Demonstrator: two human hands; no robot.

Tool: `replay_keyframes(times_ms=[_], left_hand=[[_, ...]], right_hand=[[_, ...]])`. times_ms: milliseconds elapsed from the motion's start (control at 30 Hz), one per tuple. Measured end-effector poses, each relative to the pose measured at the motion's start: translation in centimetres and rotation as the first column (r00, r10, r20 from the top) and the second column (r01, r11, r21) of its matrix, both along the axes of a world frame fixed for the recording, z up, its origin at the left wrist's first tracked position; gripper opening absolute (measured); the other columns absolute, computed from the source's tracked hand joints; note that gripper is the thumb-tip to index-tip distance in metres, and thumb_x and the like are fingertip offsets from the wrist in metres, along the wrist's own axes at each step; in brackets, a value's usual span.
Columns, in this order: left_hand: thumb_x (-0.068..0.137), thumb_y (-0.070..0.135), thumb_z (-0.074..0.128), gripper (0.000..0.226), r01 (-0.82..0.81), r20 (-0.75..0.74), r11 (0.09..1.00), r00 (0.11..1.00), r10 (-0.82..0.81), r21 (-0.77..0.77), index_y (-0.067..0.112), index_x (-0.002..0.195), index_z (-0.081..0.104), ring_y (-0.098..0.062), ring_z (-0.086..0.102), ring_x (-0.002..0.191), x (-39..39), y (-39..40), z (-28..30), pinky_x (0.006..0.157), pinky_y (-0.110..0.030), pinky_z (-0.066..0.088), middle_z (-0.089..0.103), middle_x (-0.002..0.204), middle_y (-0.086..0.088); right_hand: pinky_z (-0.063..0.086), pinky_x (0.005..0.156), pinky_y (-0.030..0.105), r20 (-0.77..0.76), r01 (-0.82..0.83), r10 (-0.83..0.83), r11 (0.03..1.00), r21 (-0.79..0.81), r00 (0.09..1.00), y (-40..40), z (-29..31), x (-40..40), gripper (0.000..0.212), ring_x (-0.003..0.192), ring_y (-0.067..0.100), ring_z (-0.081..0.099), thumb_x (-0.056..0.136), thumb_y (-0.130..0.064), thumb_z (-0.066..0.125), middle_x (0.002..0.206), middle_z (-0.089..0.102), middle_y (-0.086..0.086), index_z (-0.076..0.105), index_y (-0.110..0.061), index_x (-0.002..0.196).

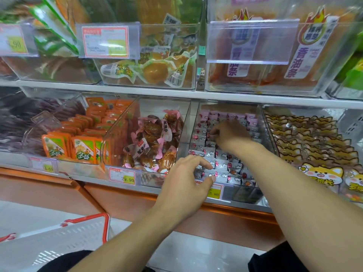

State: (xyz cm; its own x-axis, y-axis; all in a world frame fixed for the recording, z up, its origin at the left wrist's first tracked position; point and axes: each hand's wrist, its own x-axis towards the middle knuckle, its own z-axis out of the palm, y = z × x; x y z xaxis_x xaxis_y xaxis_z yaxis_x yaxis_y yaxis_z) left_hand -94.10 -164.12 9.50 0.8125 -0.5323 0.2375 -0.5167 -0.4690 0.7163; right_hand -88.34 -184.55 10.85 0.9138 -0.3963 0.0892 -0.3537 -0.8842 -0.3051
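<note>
A clear plastic bin [263, 134] on the lower shelf holds rows of small white and pink snack packets [222, 165]. My right hand [229, 134] reaches deep into this bin, palm down, its curled fingertips touching packets in the back rows; whether they pinch one is hidden. My left hand [186, 177] hovers at the bin's front edge, fingers spread and relaxed, thumb tip by the front row of packets, holding nothing.
Neighbouring bins hold brown pink-wrapped snacks [153, 142], orange packets [82, 142] and cartoon-dog packets [314, 146]. An upper shelf [176, 93] carries further clear bins. A white basket with red handles [59, 238] sits on the floor at lower left. Price tags line the shelf edge.
</note>
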Motion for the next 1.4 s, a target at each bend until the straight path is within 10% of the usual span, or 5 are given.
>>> replay_keyframes(times_ms=[467, 567, 900, 1067, 1400], left_hand=[[0.086, 0.034, 0.077, 0.013, -0.026, -0.085, 0.998, 0.996, 0.021, -0.058, 0.033, 0.095, 0.068, 0.004, 0.059, 0.095, 0.8, 0.1, 0.8, 0.081, -0.017, 0.047, 0.067, 0.096, 0.020], [0.086, 0.028, 0.078, 0.014, -0.042, -0.189, 0.992, 0.982, 0.019, -0.120, 0.032, 0.094, 0.067, 0.004, 0.061, 0.076, 0.9, -0.1, 0.9, 0.065, -0.010, 0.046, 0.069, 0.086, 0.015], [0.084, 0.028, 0.077, 0.035, -0.171, -0.602, 0.881, 0.784, -0.149, -0.441, 0.014, 0.115, 0.067, -0.026, 0.075, 0.090, 0.5, 0.0, 2.4, 0.072, -0.030, 0.062, 0.078, 0.097, 0.000], [0.070, 0.032, 0.079, 0.035, -0.298, -0.692, 0.784, 0.688, -0.219, -0.544, 0.011, 0.098, 0.079, -0.020, 0.073, 0.088, 0.6, 0.0, 2.6, 0.070, -0.019, 0.058, 0.078, 0.101, -0.011], [0.064, 0.023, 0.085, 0.042, -0.184, -0.622, 0.812, 0.739, -0.258, -0.554, 0.021, 0.104, 0.076, -0.022, 0.073, 0.098, 0.4, 0.3, 2.5, 0.087, -0.034, 0.057, 0.076, 0.111, -0.008]], right_hand=[[0.042, 0.061, 0.008, 0.562, -0.077, -0.215, 0.890, 0.450, 0.799, -0.4, 2.2, -4.0, 0.018, 0.080, 0.000, 0.061, 0.100, -0.019, 0.060, 0.086, 0.061, -0.020, 0.054, -0.032, 0.090], [0.053, 0.068, 0.028, 0.629, -0.107, -0.336, 0.823, 0.558, 0.701, -0.4, 2.8, -6.5, 0.020, 0.082, 0.010, 0.067, 0.099, -0.020, 0.063, 0.088, 0.068, -0.015, 0.058, -0.037, 0.088], [0.062, 0.073, 0.026, 0.220, -0.252, -0.459, -0.009, 0.968, 0.861, 1.4, 3.9, -13.3, 0.005, 0.093, 0.022, 0.076, 0.098, -0.001, 0.058, 0.096, 0.078, 0.012, 0.059, -0.002, 0.102], [0.063, 0.075, 0.029, 0.108, -0.208, -0.419, -0.201, 0.957, 0.902, 1.5, 3.0, -13.8, 0.026, 0.094, 0.025, 0.076, 0.097, 0.000, 0.059, 0.107, 0.075, 0.022, 0.058, 0.010, 0.121], [0.062, 0.077, 0.034, 0.037, -0.040, -0.119, -0.025, 0.999, 0.992, 0.1, 2.8, -14.3, 0.039, 0.084, 0.028, 0.075, 0.080, -0.036, 0.079, 0.112, 0.075, 0.015, 0.074, -0.013, 0.111]])
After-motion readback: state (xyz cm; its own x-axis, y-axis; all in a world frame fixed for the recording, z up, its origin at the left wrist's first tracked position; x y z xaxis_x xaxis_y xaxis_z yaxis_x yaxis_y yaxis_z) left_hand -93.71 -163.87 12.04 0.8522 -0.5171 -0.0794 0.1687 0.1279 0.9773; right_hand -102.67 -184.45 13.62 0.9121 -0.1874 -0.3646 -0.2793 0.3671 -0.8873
